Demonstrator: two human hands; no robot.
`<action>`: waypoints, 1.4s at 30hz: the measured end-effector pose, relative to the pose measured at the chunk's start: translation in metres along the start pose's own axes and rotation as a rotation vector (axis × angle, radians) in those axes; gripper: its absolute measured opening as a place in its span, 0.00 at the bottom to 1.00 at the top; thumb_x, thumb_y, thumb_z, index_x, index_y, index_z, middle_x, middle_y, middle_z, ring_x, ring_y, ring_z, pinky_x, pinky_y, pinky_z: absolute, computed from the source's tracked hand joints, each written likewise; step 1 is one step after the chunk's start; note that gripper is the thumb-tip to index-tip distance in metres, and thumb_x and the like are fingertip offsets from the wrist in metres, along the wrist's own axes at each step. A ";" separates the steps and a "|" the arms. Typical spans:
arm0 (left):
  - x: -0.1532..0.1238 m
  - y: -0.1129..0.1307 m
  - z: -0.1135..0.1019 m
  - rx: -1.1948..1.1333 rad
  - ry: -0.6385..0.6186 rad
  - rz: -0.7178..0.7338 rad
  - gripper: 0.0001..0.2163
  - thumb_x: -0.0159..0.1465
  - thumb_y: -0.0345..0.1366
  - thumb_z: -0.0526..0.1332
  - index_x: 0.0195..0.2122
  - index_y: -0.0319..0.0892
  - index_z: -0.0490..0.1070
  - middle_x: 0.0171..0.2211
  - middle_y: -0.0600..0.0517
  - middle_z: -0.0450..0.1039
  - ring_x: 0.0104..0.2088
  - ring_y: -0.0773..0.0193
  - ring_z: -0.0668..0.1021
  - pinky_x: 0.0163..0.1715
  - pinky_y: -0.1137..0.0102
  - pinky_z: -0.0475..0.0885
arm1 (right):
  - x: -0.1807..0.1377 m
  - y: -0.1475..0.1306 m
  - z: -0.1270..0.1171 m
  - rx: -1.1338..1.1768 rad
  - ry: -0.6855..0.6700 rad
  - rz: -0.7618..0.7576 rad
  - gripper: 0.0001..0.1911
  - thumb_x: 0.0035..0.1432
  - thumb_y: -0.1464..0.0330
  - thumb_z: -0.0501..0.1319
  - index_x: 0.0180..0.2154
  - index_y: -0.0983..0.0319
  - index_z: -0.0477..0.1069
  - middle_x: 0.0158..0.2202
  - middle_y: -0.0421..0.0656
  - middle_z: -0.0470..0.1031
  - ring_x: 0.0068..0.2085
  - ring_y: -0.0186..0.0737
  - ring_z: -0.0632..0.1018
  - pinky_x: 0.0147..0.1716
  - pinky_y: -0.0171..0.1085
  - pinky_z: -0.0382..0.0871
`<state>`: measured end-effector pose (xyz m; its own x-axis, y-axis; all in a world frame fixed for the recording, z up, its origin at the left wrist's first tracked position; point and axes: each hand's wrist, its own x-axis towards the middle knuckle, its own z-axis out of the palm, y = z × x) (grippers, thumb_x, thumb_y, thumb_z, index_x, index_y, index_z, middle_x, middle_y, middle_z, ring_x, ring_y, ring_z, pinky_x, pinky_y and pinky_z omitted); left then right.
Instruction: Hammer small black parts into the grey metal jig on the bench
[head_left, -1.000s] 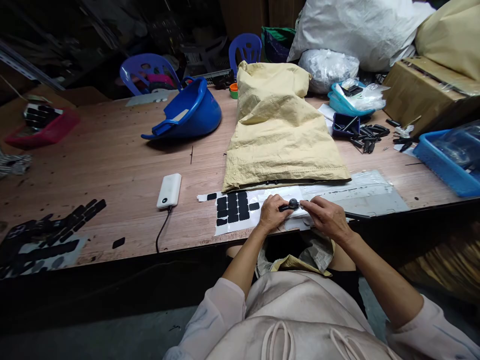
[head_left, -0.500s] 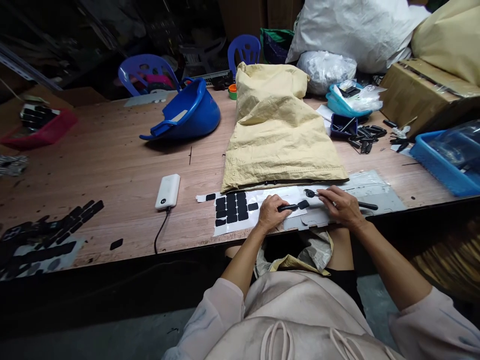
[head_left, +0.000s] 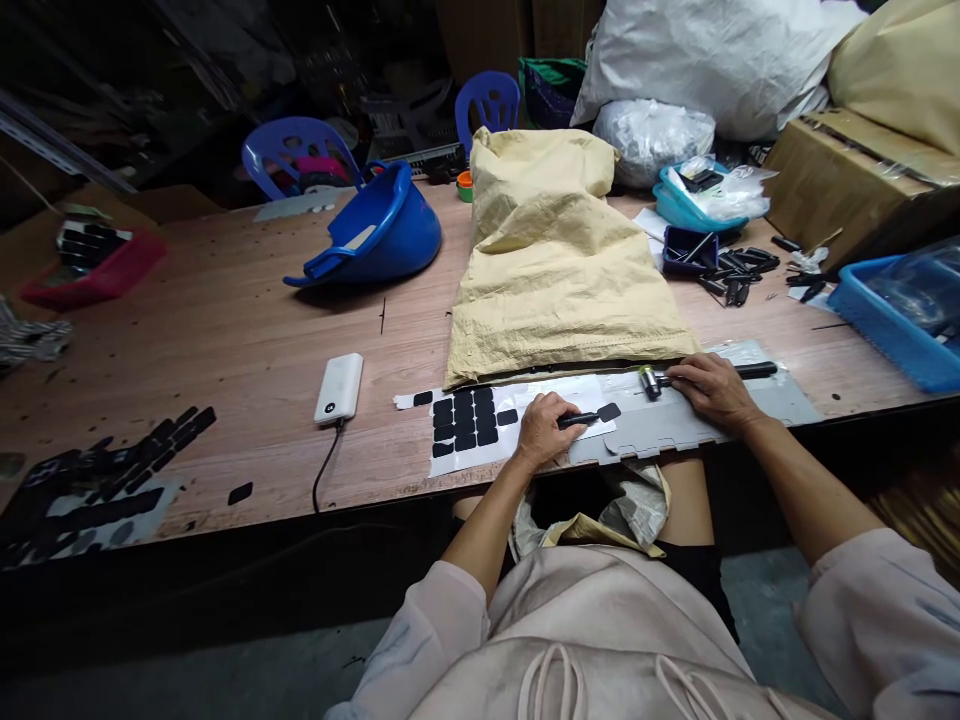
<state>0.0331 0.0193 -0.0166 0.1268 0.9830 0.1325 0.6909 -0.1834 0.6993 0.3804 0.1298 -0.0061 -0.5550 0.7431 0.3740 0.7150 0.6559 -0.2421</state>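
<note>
At a cluttered wooden table (head_left: 225,330), a seated person's left hand (head_left: 544,428) pinches a slim black tool (head_left: 589,416) at the near edge, its flat tip resting on a grey sheet (head_left: 675,425). The right hand (head_left: 712,388) lies closed over a small hammer (head_left: 664,378), laid flat just right of it. A white sheet of black pads (head_left: 465,418) sits just left; a tan sack (head_left: 555,260) lies beyond.
</note>
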 end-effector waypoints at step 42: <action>0.051 0.047 -0.029 0.201 -0.176 -0.394 0.14 0.70 0.36 0.60 0.53 0.49 0.82 0.41 0.51 0.85 0.41 0.56 0.83 0.39 0.67 0.74 | -0.017 0.025 0.001 -0.107 0.094 0.230 0.08 0.55 0.67 0.60 0.36 0.58 0.78 0.37 0.46 0.77 0.42 0.49 0.73 0.46 0.47 0.62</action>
<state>0.0511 0.0611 0.0431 -0.0653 0.9663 -0.2489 0.8324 0.1903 0.5205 0.4074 0.1332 -0.0192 -0.3341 0.8521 0.4027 0.8617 0.4493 -0.2359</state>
